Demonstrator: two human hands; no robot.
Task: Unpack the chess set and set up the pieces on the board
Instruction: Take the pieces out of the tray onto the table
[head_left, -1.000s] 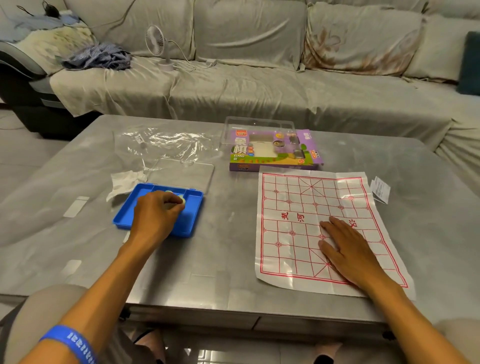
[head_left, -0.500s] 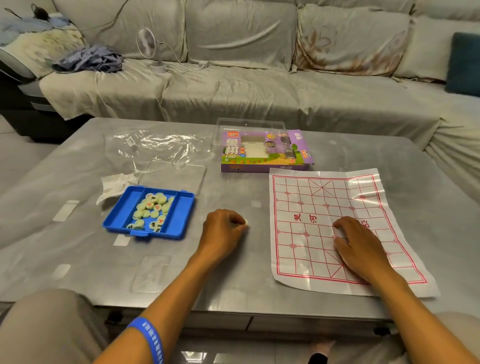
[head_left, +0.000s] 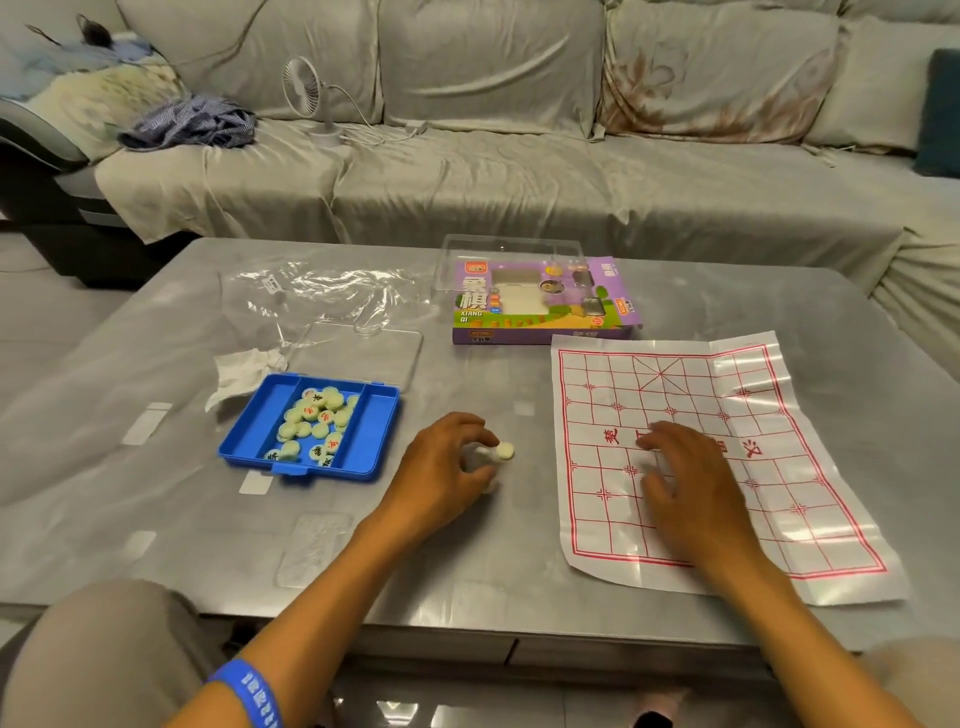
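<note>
Pale piece (head_left: 505, 451) pinched in my left hand (head_left: 447, 467), beside the board (head_left: 810, 467); my right hand (head_left: 685, 483) lies flat on it. I'd check its character, then seat it on an intersection.

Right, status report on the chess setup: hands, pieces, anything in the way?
Left hand pinches piece. Right hand flat on board. Other pieces in tray. Path clear.

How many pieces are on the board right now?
0. The board holds only the right hand, lying flat. One piece is pinched in the left hand, above the table; the rest sit in the tray. The hand may hide some squares.
</note>
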